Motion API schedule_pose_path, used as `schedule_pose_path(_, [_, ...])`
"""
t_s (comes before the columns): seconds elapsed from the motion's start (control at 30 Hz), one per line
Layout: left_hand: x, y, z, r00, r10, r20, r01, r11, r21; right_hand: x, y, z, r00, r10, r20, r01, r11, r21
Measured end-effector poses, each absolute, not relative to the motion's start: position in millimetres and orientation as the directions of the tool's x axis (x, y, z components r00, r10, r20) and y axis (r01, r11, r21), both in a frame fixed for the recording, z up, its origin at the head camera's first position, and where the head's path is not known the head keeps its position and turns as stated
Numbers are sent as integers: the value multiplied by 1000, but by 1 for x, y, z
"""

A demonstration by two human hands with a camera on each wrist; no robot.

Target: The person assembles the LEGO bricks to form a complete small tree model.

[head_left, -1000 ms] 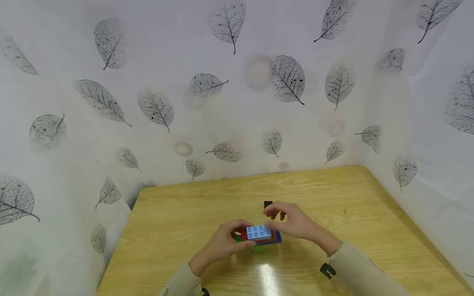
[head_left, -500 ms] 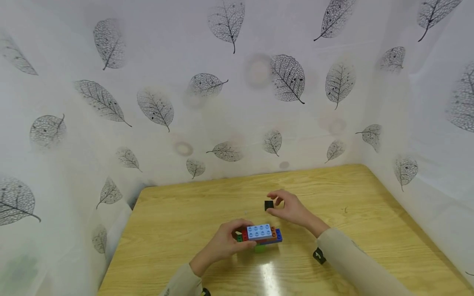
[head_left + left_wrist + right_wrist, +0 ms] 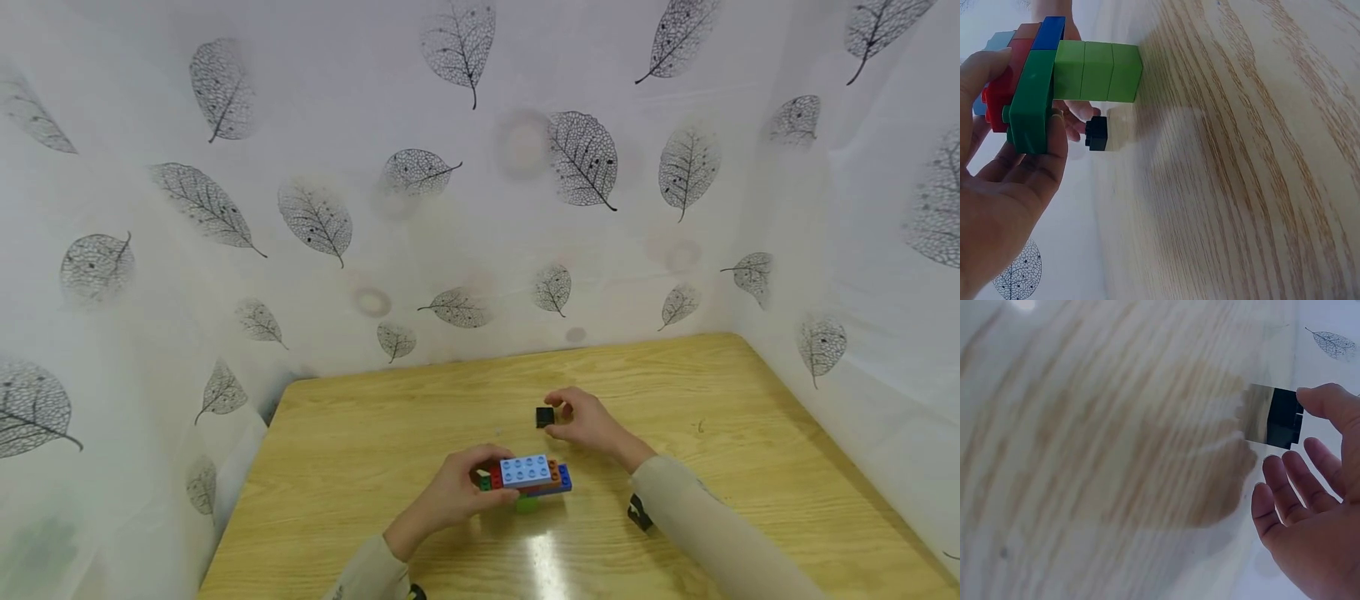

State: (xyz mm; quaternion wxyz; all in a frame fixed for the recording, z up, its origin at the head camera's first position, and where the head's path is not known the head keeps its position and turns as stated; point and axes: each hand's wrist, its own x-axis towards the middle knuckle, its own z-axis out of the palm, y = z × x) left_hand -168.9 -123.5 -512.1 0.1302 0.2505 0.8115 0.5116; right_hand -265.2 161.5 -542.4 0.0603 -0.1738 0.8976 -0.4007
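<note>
My left hand [image 3: 468, 483] grips the left end of a small brick stack [image 3: 528, 477] and holds it just above the wooden table [image 3: 360, 442]. The stack has a light blue plate on top, with red, orange, blue and green bricks under it. In the left wrist view the stack [image 3: 1054, 75] shows green bricks on its underside, held by my left hand [image 3: 1016, 187]. A small black brick [image 3: 545, 417] lies on the table beyond the stack. My right hand [image 3: 577, 421] curls round the black brick [image 3: 1282, 417], thumb [image 3: 1329, 403] on one side and a fingertip near the other.
White sheets printed with grey leaves [image 3: 450, 208] wall in the table at the back, left and right. Bare wood lies left of the hands and toward the right corner [image 3: 750, 400]. A glare spot [image 3: 540, 558] shines on the near table surface.
My right hand left the stack, moved away to the black brick and closed its fingers round it. The left hand and the stack have stayed put.
</note>
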Motion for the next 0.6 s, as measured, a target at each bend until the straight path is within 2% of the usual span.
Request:
schedule_pose_path(0.23, [-169,-123,-512,-842,538,43,271,354,895,-268,162,-547,-943,-333,-14,-212,631,-746])
schedule_pose_path(0.6, [-169,-123,-513,-843,536,40,269,357,894,-267,160,-546,-943,-333,-12,-214,631,-745])
